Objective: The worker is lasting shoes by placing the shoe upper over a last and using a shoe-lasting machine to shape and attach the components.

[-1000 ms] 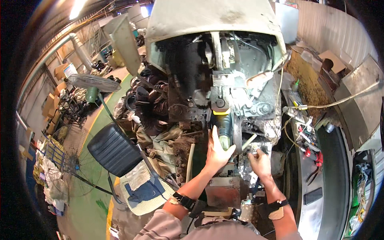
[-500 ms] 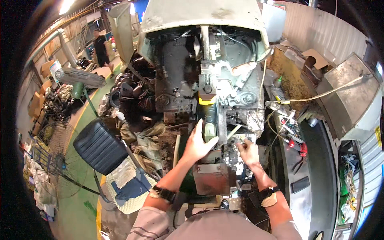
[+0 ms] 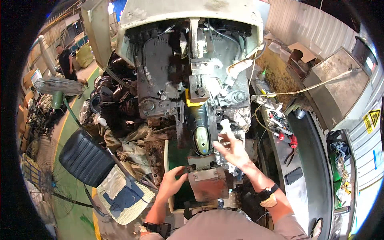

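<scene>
A dark shoe upper on a last (image 3: 202, 138), its pale green bottom facing up with a small hole, sits in the middle of the machine (image 3: 160, 68), below a yellow-edged clamp block (image 3: 199, 94). My right hand (image 3: 235, 154) is just right of the last, thumb and fingers apart. A whitish piece (image 3: 226, 126) lies beyond its fingertips; whether they touch it I cannot tell. Lower left, my left hand (image 3: 172, 182) hovers by the edge of a reddish metal plate (image 3: 208, 188), fingers loosely bent, thumb apart, nothing between them.
To the left stand a black padded chair (image 3: 86, 156) and a wire fan (image 3: 52, 172), with dark shoes heaped beside the machine. On the right, a metal bench (image 3: 298, 200) carries red-handled pliers (image 3: 293, 142) and a phone (image 3: 294, 175). A person (image 3: 67, 64) stands far left.
My left hand has come off the last and moved down and left. My right hand has moved up and left toward the last, its fingers spreading. The view has shifted.
</scene>
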The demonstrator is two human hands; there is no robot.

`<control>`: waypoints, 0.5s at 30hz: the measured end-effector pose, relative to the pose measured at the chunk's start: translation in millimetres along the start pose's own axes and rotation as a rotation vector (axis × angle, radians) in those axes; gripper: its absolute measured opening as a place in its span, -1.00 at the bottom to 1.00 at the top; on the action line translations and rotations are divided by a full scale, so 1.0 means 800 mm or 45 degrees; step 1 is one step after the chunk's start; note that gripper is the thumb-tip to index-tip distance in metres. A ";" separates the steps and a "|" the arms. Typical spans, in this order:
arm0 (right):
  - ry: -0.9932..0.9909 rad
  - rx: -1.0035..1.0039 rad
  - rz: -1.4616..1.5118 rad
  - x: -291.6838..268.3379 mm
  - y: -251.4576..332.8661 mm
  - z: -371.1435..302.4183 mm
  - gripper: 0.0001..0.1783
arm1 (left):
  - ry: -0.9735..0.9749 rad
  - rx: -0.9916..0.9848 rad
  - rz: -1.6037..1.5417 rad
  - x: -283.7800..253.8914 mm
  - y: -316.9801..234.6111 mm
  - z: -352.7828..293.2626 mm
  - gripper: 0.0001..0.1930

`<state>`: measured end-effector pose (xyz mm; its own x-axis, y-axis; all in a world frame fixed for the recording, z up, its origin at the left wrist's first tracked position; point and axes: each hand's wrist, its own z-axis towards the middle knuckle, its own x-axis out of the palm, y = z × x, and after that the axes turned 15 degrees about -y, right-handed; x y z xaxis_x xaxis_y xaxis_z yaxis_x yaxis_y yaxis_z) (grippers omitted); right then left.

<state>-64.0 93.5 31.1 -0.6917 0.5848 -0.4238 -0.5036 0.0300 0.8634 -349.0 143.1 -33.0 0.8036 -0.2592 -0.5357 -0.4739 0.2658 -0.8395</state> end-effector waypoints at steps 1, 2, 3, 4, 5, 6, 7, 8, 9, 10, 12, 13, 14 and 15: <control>0.034 -0.039 -0.023 0.007 0.009 0.005 -0.18 | -0.064 0.009 -0.120 0.007 0.003 0.007 -0.58; 0.094 -0.088 -0.181 0.013 0.022 0.011 0.01 | -0.127 0.016 -0.240 0.012 0.004 0.012 -0.60; 0.070 -0.112 0.078 0.032 0.011 0.014 0.11 | -0.118 0.013 -0.243 0.014 0.004 0.015 -0.60; 0.153 0.008 0.016 0.036 0.032 0.020 0.17 | -0.132 0.004 -0.262 0.014 0.002 0.019 -0.61; 0.231 0.126 -0.047 0.037 0.055 0.027 0.23 | -0.145 0.000 -0.283 0.015 0.000 0.024 -0.61; 0.227 0.135 -0.055 0.049 0.052 0.031 0.23 | -0.164 -0.001 -0.301 0.017 0.004 0.027 -0.63; 0.156 0.048 -0.115 0.060 0.049 0.035 0.31 | -0.153 -0.004 -0.307 0.016 0.007 0.030 -0.63; 0.085 -0.037 -0.176 0.069 0.048 0.038 0.39 | -0.161 -0.057 -0.316 0.014 0.010 0.033 -0.64; 0.078 -0.026 -0.186 0.074 0.049 0.039 0.39 | -0.167 -0.108 -0.326 0.014 0.014 0.037 -0.66; 0.039 -0.068 -0.241 0.077 0.062 0.038 0.41 | -0.212 -0.127 -0.354 0.012 0.020 0.038 -0.69; -0.069 -0.237 -0.348 0.089 0.054 0.038 0.47 | -0.233 -0.222 -0.446 0.016 0.050 0.045 -0.69; -0.070 -0.226 -0.357 0.092 0.054 0.038 0.47 | -0.267 -0.314 -0.534 0.016 0.059 0.051 -0.69; -0.064 -0.164 -0.311 0.094 0.056 0.037 0.47 | -0.286 -0.338 -0.589 0.016 0.067 0.058 -0.69; -0.058 -0.103 -0.265 0.096 0.056 0.037 0.48 | -0.284 -0.343 -0.579 0.013 0.073 0.065 -0.69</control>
<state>-124.1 163.7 45.6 -0.5457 0.6088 -0.5759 -0.6738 0.0898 0.7334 -349.6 203.9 -83.4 0.9908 -0.0825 -0.1075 -0.1141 -0.0802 -0.9902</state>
